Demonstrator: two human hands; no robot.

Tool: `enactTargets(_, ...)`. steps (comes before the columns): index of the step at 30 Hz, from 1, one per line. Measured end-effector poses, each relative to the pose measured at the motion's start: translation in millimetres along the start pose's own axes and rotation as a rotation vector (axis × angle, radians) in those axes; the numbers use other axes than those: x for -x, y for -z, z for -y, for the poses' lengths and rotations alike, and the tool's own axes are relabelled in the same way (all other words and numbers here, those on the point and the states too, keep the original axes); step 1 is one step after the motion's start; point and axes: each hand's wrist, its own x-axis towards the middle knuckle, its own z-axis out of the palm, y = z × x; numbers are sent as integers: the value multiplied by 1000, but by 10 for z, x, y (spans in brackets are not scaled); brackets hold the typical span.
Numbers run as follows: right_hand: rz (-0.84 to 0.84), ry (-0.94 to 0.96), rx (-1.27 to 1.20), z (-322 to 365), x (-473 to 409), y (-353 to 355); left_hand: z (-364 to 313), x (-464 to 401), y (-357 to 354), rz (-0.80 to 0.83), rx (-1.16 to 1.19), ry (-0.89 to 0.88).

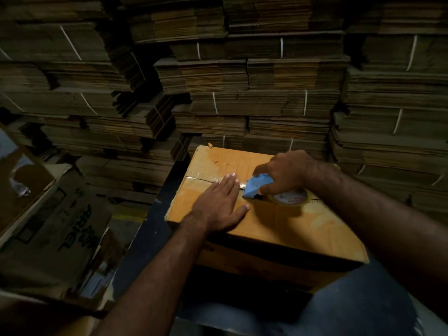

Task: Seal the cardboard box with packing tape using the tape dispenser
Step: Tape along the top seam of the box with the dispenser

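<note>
A closed yellow-brown cardboard box (286, 224) stands in front of me, its top flaps meeting in a seam across the middle. Clear packing tape (201, 177) covers the left stretch of that seam. My left hand (218, 204) lies flat on the box top with straight fingers, pressing on the taped seam. My right hand (283, 173) grips a blue tape dispenser (257, 186) on the seam just right of the left fingertips. Its roll of tape (289, 198) shows below my right wrist.
Tall stacks of flattened, strapped cardboard (254, 81) wall in the back and both sides. An open printed carton (55, 221) stands to the left. A dark surface (150, 229) carries the box, and my blue-trousered leg (358, 306) is at the lower right.
</note>
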Motion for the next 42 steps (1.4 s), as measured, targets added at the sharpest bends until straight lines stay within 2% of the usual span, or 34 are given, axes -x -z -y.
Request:
enactTargets(3,13,23,-21,-23,10,-8,7,-28,-17,0,24,8)
enactTargets(7,-58,108,-120,-274,236,-20,39,19,-22,-2,-11,-8)
enactTargets(12,21,70,-61,-655,698,-116,39,14,-33,-13,-30,-10)
enactTargets(16,22,46,31,-503,574,-130,-92,6,-11,-7,-48,40)
enactTargets(21,60,19,-5,-527,496,-168,-342,-9,-23,15,-32,111)
enactTargets(29,62,-4,-31,-511,443,-181,-500,-145,27,99,-47,69)
enactTargets(32,61,-26,-42,-506,434,-189,-591,-323,30,98,-37,110)
enactTargets(38,86,-71,-92,-471,433,-102,-563,-330,-32,90,0,74)
enactTargets(42,30,-41,-70,-295,370,-89,-413,-192,-51,83,3,127)
